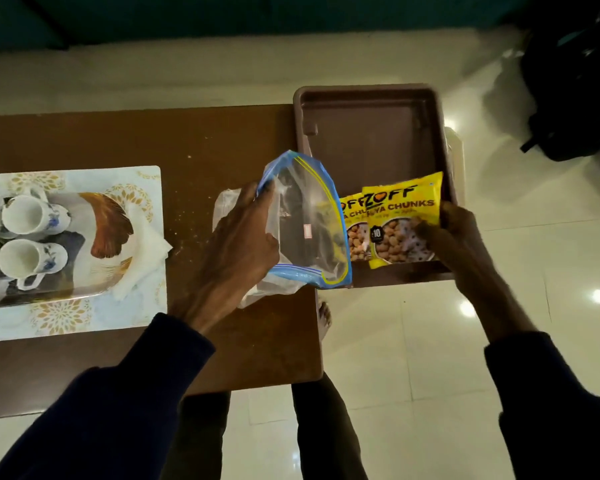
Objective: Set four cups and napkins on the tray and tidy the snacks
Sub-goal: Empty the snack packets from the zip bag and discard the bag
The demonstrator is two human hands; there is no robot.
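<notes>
Hands at work over the brown counter [118,140], seen from my head camera. My left hand [238,244] has its grip closed on the rim of a clear zip bag [309,223] with a blue and yellow seal, fingers curled over the edge and thumb against the side, so that the bag's mouth stands open toward the right. A second clear plastic bag [227,206] lies flat on the counter beneath that hand. My right hand [461,244] has its grip closed on a yellow packet of soya chunks [404,220], fingers across the lower front of the packet, thumb side hidden behind it. A second yellow packet [352,230] of the same kind sits just behind and to the left of the first, partly overlapped by it and partly seen through the zip bag; I cannot tell whether my right hand holds it too. Both packets are over the near end of a brown plastic bin [368,109] that overhangs the counter's right edge. Well apart to the left, a patterned tray [108,216] rests on a floral placemat [63,317]; white cups [26,216] with blue flowers stand grouped on it, and white napkins [146,251] lie along the tray's right rim.
</notes>
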